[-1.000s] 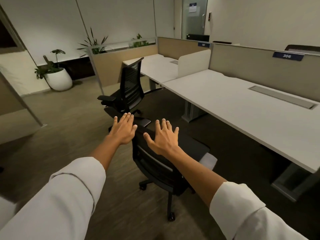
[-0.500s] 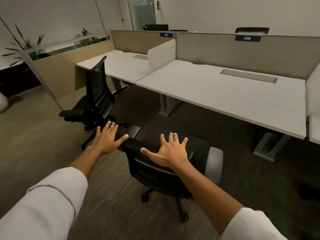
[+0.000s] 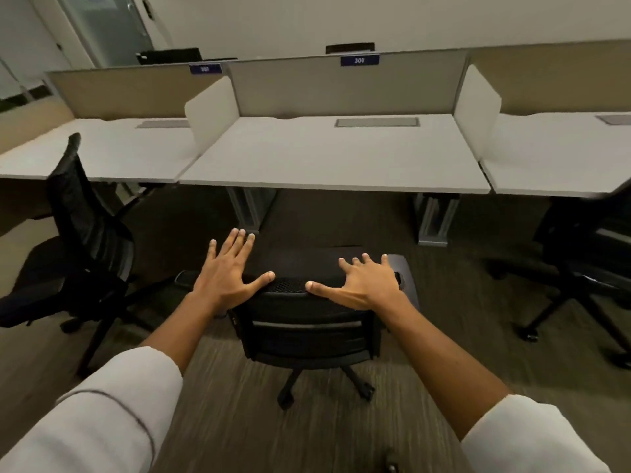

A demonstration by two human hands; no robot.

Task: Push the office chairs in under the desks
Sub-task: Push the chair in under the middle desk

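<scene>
A black mesh office chair (image 3: pixel 307 332) stands right in front of me, its back toward me, facing the middle white desk (image 3: pixel 334 158). The chair is out on the floor, short of the desk's front edge. My left hand (image 3: pixel 228 271) lies flat with fingers spread on the left end of the backrest's top edge. My right hand (image 3: pixel 362 281) lies spread on the right end of that edge. Neither hand is curled around it. A second black chair (image 3: pixel 78 244) stands at the left, turned sideways, out from the left desk (image 3: pixel 95 151).
A third black chair (image 3: pixel 580 254) sits partly under the right desk (image 3: pixel 560 158). Grey desk legs (image 3: pixel 249 209) flank the opening under the middle desk. White dividers (image 3: pixel 211 110) and beige partition panels run along the desks. A glass door (image 3: pixel 102 29) is far left.
My view has swung right until it squarely faces the middle desk. Both hands have come down from hovering over the chair onto the top of its backrest.
</scene>
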